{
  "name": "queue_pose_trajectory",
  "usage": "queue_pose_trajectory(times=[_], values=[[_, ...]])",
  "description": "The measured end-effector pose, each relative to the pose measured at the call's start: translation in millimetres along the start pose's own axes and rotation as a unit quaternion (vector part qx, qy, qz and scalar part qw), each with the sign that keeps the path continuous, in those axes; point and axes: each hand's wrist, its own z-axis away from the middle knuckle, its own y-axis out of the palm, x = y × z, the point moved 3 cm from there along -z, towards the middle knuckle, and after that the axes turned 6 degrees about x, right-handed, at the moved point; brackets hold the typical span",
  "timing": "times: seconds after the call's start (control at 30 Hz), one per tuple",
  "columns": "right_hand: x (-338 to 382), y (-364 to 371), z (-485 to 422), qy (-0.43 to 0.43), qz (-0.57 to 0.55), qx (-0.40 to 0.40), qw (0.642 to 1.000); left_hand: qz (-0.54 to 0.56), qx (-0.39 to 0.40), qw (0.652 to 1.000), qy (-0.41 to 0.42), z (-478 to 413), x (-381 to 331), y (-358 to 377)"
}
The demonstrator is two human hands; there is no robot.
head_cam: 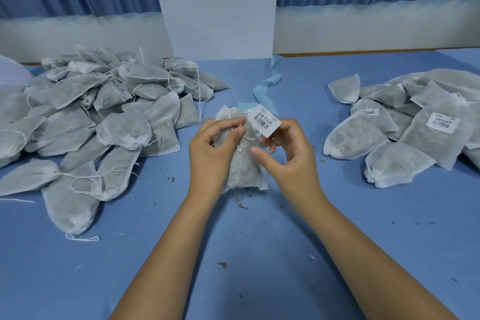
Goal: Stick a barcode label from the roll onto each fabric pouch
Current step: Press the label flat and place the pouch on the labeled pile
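A grey fabric pouch (242, 163) with a white drawstring stands upright on the blue table (233, 254) at the centre. My left hand (213, 148) grips its left side near the top. My right hand (288, 153) pinches a white barcode label (266, 120) by its lower edge, just above and right of the pouch top. Behind the label a blue backing strip (265, 86) trails toward the back of the table; the roll itself is not seen.
A big heap of unlabelled pouches (104, 117) lies at the left. A pile of pouches with barcode labels (415, 122) lies at the right. Dry herb crumbs (241, 205) dot the table. A white pillar (218, 8) and blue curtains stand behind.
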Motion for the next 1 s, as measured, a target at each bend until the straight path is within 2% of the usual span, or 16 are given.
queue_pose_trajectory(times=[0.3, 0.53, 0.7, 0.77, 0.83, 0.93, 1.0], values=[[-7.6, -4.9, -2.0, 0.041, -0.032, -0.056, 0.997, -0.012, 0.146, 0.989, -0.011, 3.0, -4.5, 8.8], [-11.1, -9.6, -3.8, 0.077, -0.057, -0.074, 0.993, -0.022, 0.182, 0.982, -0.037, 3.1, -1.7, 10.3], [-9.4, -11.1, -4.0, 0.091, -0.096, -0.106, 0.986, -0.005, 0.144, 0.988, -0.057, 2.9, 1.2, 10.6], [-5.1, -12.9, -2.7, 0.073, -0.112, -0.109, 0.985, 0.001, 0.106, 0.990, -0.090, 1.7, 5.6, 7.5], [-0.3, -11.7, -1.2, 0.054, -0.104, -0.079, 0.990, 0.049, 0.084, 0.985, -0.141, 1.1, 11.8, 4.5], [2.3, -2.9, 0.9, 0.032, -0.004, -0.013, 0.999, 0.138, 0.065, 0.964, -0.218, 0.3, 18.6, 2.4], [-2.3, 2.8, 1.4, 0.037, 0.058, 0.011, 0.998, 0.169, 0.065, 0.954, -0.237, -0.1, 19.8, 2.5]])
